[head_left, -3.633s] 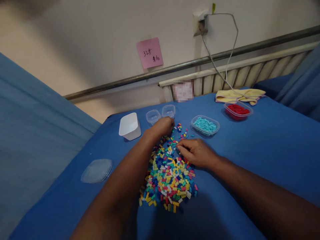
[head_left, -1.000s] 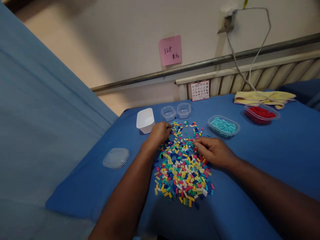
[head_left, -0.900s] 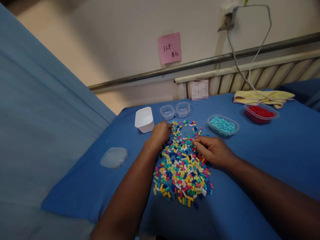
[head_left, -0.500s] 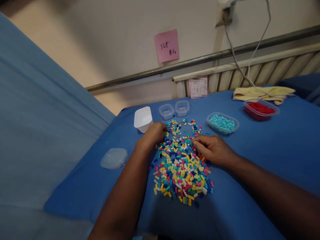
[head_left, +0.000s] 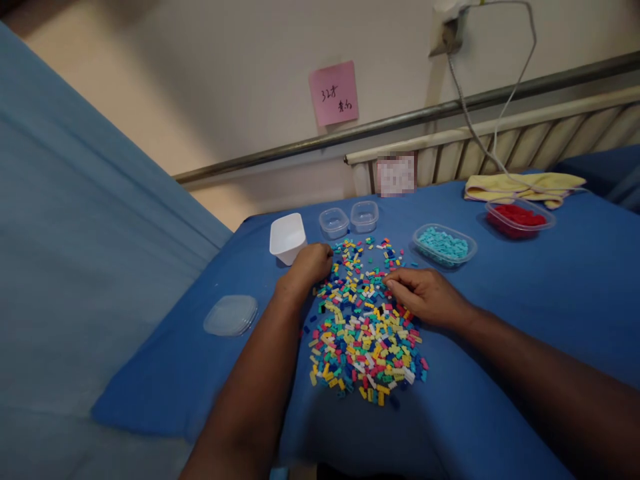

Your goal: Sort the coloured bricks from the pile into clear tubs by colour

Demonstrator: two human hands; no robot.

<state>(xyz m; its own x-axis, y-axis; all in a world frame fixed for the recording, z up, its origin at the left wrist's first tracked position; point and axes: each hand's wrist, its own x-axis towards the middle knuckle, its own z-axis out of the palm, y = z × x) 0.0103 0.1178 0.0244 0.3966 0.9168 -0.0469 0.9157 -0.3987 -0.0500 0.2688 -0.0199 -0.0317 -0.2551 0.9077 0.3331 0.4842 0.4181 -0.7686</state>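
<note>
Small toy building bricks (head_left: 370, 340) in many colours lie spread in a long pile on the blue cloth. At the pile's far left side is my left hand (head_left: 314, 263), its fingers curled closed and turned down toward the bricks; whatever they hold is hidden. My right hand (head_left: 423, 293) rests at the pile's right side with thumb and forefinger pinched together. Any brick between those fingertips is too small to make out. Just beyond my left hand stands a white tub (head_left: 289, 238), with no bricks visible inside.
Two small clear containers (head_left: 334, 223) stand behind the pile. To the right are a clear container of turquoise bricks (head_left: 443, 244) and one of red bricks (head_left: 517, 217), near a folded yellow cloth (head_left: 525, 187). Clear lids (head_left: 231, 315) lie at left. A cable (head_left: 467, 103) hangs from the wall socket.
Both hands stay almost in place, with only slight finger movement over the bricks. The whole view has shifted a little; containers and pile look the same.
</note>
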